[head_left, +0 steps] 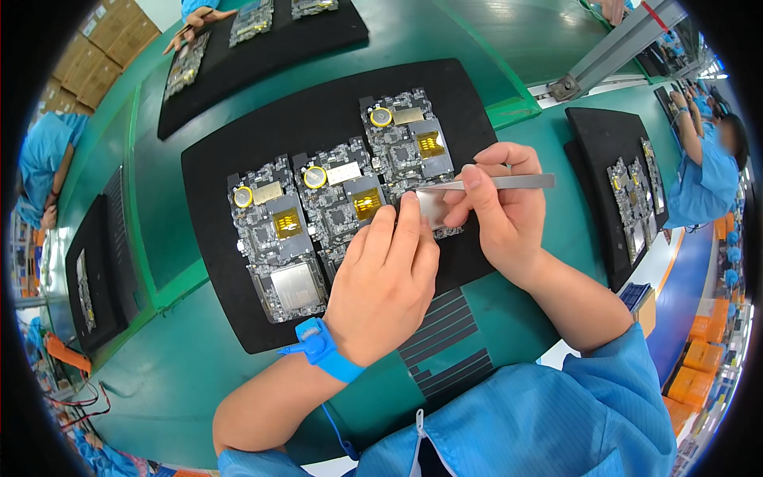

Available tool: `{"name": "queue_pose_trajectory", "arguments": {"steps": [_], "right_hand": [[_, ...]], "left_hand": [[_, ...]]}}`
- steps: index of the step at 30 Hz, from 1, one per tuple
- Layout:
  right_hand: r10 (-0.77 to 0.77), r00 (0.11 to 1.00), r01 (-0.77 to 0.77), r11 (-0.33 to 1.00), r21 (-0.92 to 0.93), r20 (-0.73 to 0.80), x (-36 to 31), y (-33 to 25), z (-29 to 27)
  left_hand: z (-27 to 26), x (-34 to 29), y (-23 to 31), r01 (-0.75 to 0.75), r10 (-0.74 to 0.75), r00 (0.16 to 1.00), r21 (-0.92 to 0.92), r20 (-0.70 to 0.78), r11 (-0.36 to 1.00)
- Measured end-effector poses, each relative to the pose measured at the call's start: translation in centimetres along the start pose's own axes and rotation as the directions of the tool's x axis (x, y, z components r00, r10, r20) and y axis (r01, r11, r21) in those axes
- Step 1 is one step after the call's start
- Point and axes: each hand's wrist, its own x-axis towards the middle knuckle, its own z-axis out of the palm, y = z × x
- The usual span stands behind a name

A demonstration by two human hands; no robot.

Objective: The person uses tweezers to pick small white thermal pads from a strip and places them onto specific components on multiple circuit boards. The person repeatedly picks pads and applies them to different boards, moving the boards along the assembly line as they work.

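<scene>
My right hand grips a pair of metal tweezers between thumb and fingers. They lie nearly level, tips pointing left at the rightmost circuit board. Beside those tips, my left hand rests on the same board, its index finger stretched out, its thumb hidden. A silver shield plate shows between both hands. Two more boards, the middle one and the left one, lie alongside on a black mat. Each board carries a round yellow-rimmed cell and an amber-taped slot. What the tweezer tips touch is too small to tell.
The mat lies on a green worktop. Another black mat with boards is at the far side, near a co-worker's hand. A third mat stands right, by a metal bracket. A blue wrist strap circles my left wrist, its cord trailing down.
</scene>
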Motion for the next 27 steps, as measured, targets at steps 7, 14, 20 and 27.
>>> {"name": "queue_pose_trajectory", "arguments": {"steps": [7,14,20,27], "right_hand": [[0.073,0.997,-0.07,0.992,-0.102,0.026,-0.1,0.0,-0.2],[0.108,0.989,-0.093,0.986,0.141,-0.102,-1.3,-2.8,-0.7],[0.453,0.877,-0.474,0.871,0.129,0.161,-9.9,-6.0,-2.8],[0.342,0.918,-0.34,0.939,-0.047,0.201,-15.1,-5.0,-2.2]], "left_hand": [[-0.6,0.4,-0.5,-0.023,0.025,0.997,-0.039,0.068,0.999],[-3.5,-2.0,2.1,-0.09,0.09,0.988,-0.004,0.126,0.996],[-4.5,-9.4,5.9,-0.278,0.32,0.917,-0.194,0.238,0.941],[-3.9,-11.2,6.8,-0.279,0.326,0.916,-0.21,0.233,0.937]]}}
